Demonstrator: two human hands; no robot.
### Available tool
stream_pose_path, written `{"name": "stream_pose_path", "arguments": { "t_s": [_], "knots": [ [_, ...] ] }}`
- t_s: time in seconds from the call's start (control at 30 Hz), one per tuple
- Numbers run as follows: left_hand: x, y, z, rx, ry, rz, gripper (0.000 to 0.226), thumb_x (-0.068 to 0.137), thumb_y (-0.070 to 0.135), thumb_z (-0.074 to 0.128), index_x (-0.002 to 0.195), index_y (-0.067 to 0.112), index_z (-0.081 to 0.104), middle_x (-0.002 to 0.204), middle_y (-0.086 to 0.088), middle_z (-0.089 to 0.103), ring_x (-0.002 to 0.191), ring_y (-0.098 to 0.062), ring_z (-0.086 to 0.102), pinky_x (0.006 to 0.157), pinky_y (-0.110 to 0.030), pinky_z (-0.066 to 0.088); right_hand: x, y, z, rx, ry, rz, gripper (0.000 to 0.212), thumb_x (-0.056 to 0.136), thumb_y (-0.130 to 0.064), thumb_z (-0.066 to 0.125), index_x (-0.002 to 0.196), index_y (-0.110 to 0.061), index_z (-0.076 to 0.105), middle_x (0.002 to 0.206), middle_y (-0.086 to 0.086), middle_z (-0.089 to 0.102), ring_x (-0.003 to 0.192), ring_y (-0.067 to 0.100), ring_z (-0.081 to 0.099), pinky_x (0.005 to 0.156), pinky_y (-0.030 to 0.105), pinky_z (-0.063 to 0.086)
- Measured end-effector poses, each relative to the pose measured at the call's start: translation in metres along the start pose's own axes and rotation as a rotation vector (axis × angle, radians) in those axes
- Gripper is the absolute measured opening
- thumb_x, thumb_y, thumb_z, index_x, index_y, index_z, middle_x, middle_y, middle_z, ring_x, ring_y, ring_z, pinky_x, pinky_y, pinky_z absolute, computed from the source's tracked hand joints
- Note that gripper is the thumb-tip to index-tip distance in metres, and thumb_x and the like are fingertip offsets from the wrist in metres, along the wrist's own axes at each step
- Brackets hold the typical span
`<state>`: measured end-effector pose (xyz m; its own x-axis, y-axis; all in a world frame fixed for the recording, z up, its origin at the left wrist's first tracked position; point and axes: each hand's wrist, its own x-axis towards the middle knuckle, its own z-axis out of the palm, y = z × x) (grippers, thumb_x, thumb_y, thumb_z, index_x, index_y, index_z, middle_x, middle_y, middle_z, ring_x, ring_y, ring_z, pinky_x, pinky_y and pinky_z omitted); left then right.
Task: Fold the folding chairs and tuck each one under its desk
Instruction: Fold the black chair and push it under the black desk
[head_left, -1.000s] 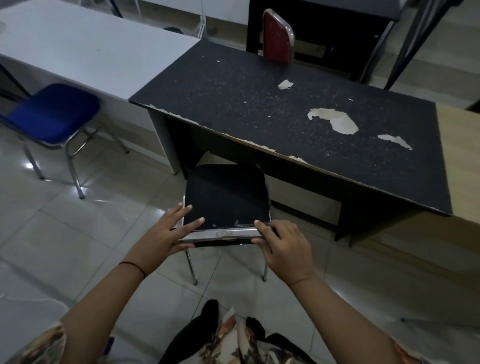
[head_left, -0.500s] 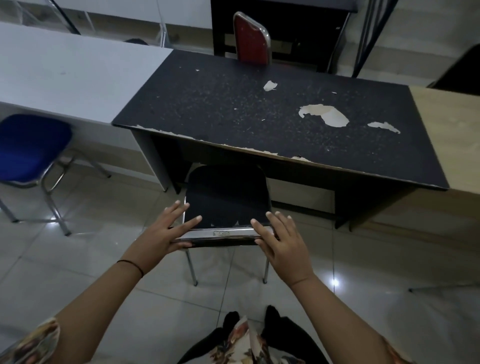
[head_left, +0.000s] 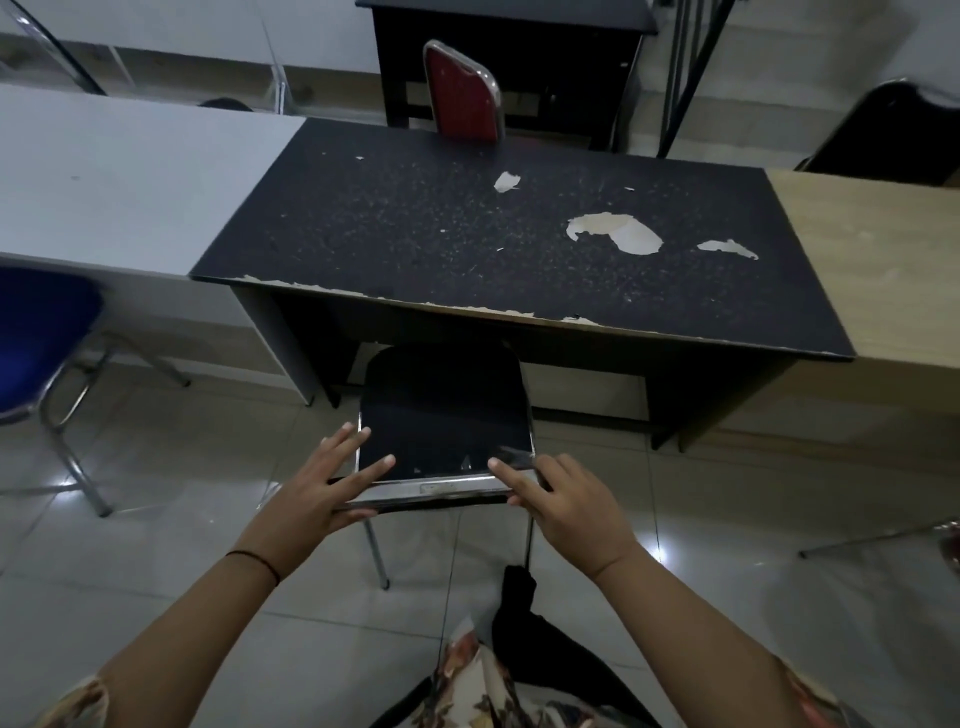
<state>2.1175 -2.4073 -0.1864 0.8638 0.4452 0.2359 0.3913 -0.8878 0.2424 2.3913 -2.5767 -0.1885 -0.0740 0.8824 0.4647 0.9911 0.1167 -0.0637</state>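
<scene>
A black folding chair (head_left: 441, 415) with a chrome frame stands in front of a black desk (head_left: 467, 234) whose top is peeling. The chair's far edge reaches under the desk's front edge, and its thin legs rest on the tiled floor. My left hand (head_left: 322, 488) holds the chair's near left corner, fingers spread on the black panel and thumb under the chrome edge. My right hand (head_left: 566, 504) lies flat on the near right corner, with straight fingers touching the frame.
A blue chair (head_left: 36, 332) stands at the left by a white desk (head_left: 119, 176). A wooden desk (head_left: 872, 260) adjoins on the right. Behind the black desk are a red chair back (head_left: 462, 93), another black desk (head_left: 509, 15) and a black chair (head_left: 893, 135).
My right hand's fingers have straightened from a curled grip to lie flat on the frame. The chair sits slightly further under the desk. My view has shifted to the right.
</scene>
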Motion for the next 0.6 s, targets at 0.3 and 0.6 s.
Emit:
{"name": "stream_pose_path", "arguments": {
  "t_s": [0.3, 0.6],
  "knots": [
    [0.045, -0.015, 0.006, 0.003, -0.058, 0.134, 0.053, 0.092, 0.057, 0.022, 0.142, 0.036, 0.025, 0.143, -0.017, 0.033, 0.138, -0.025, 0.015, 0.101, -0.049, 0.03, -0.012, 0.001, -0.007, -0.147, 0.032, 0.104, 0.034, 0.102, -0.034, 0.034, 0.134, -0.028, 0.044, 0.081, 0.003, 0.061, 0.064, 0.019, 0.054, 0.05, 0.027, 0.044],
    [0.078, -0.017, 0.015, 0.104, -0.039, 0.179, 0.058, 0.093, 0.054, 0.022, 0.145, 0.037, 0.004, 0.149, -0.015, 0.022, 0.142, -0.016, -0.01, 0.116, -0.038, 0.006, -0.004, 0.027, 0.0, -0.188, -0.039, 0.145, 0.04, 0.103, -0.028, 0.027, 0.142, -0.02, 0.032, 0.132, 0.018, 0.055, 0.127, 0.033, 0.047, 0.106, 0.046, 0.038]
  ]
}}
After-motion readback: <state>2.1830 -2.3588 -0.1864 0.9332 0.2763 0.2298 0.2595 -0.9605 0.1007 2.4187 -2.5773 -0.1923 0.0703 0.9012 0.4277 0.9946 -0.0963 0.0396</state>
